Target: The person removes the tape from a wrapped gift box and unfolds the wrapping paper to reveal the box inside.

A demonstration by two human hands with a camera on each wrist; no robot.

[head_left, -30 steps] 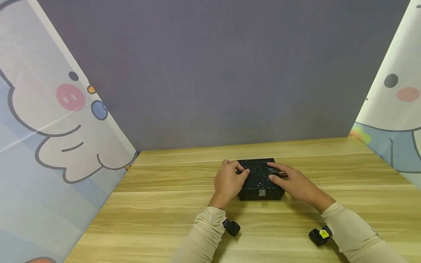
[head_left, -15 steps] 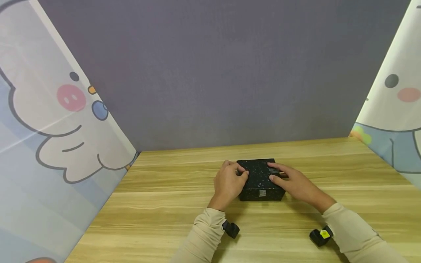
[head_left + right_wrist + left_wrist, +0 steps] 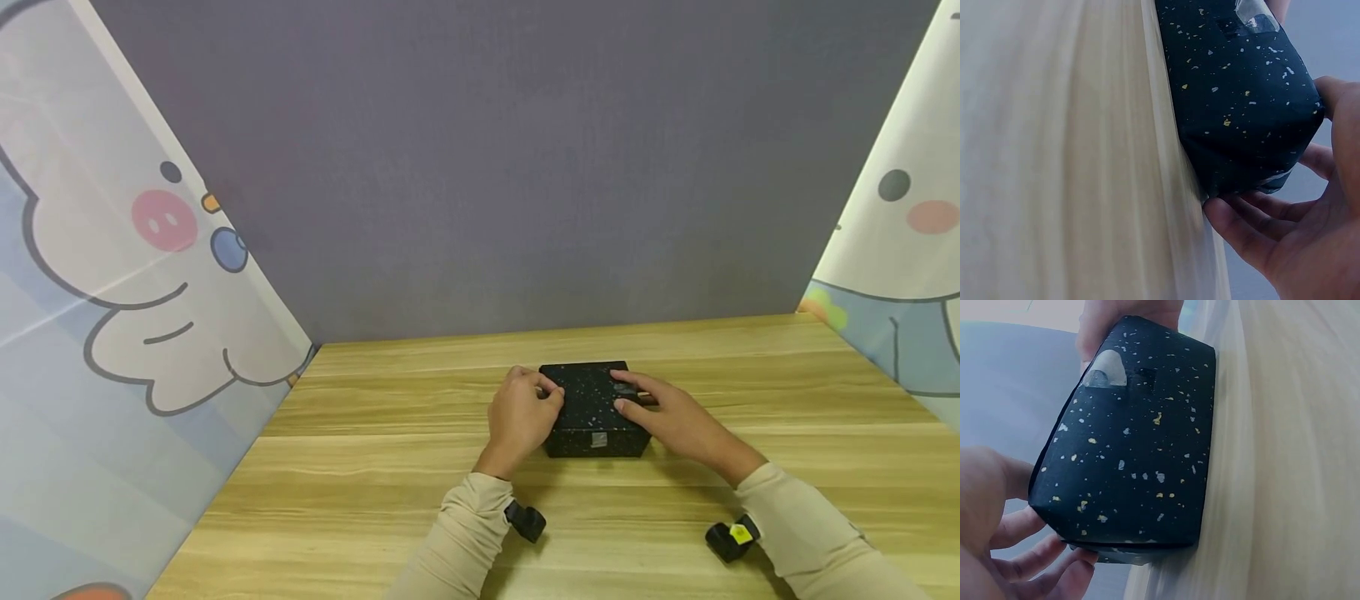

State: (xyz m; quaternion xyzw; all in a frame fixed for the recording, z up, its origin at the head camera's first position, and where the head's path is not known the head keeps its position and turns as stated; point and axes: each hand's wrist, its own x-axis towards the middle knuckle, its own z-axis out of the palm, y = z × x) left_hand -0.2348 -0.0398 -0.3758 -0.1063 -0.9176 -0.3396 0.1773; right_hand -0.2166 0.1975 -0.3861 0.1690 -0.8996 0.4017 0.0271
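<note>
A black box wrapped in speckled paper (image 3: 592, 396) lies flat on the wooden table. White, grey and gold flecks cover it, and a piece of shiny tape (image 3: 598, 440) shows on its near side. My left hand (image 3: 522, 417) grips the box's left end, thumb on the top edge and fingers curled down around the end, as the left wrist view shows. At the opposite end, my right hand (image 3: 675, 417) holds the box with thumb and index finger over the top. Its other fingers curl against the end face, low near the table, in the right wrist view.
The wooden table (image 3: 360, 500) reaches back to a grey wall panel (image 3: 525, 183). Cartoon-printed sheets stand at the left (image 3: 97, 250) and right (image 3: 892, 242). Small black devices are strapped to the left wrist (image 3: 527, 521) and right wrist (image 3: 729, 542).
My left thumb has slid slightly left toward the box's edge. The box and my right hand have hardly moved.
</note>
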